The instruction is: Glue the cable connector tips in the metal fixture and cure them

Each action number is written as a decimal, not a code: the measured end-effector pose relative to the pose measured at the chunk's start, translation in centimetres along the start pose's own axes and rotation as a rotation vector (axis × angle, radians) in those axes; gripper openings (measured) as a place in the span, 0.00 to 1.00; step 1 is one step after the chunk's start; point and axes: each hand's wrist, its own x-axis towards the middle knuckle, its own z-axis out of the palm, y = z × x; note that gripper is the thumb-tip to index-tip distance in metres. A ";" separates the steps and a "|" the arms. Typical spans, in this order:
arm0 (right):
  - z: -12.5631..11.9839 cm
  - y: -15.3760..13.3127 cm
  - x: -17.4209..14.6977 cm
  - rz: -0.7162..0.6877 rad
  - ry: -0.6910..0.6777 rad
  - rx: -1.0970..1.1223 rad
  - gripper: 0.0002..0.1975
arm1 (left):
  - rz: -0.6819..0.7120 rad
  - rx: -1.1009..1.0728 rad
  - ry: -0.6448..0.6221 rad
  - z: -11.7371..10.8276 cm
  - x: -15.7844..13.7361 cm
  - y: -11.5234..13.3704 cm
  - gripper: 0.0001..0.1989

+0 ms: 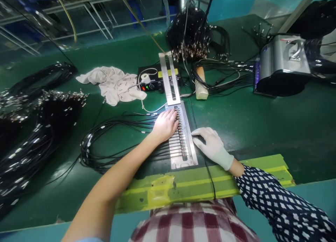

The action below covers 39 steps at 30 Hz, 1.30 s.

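Note:
My bare left hand [166,124] lies flat across the upper part of a long metal fixture [193,154], its fingers stretched over a row of cable ends. Black cables [126,123] run from the fixture's slots out to the left in a looped bundle. Below my hand, the silvery connector ends [183,147] show side by side along the fixture. My right hand [210,144], in a white glove, rests at the fixture's right edge. Its thumb and forefinger are apart, with nothing visible between them. A slotted metal plate [163,74] is at the fixture's far end, leaning on a black box.
The black control box [156,86] has lit indicators. Left of it lies a crumpled cloth [115,86]. Cable heaps [28,147] cover the left side; another bundle [189,35] sits at the back. A silver machine [282,65] stands right. Yellow-green strip [189,186] lines the front edge.

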 end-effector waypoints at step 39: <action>-12.4 9.4 18.5 0.051 0.517 0.524 0.18 | -0.015 -0.279 0.072 -1.1 11.4 5.5 0.23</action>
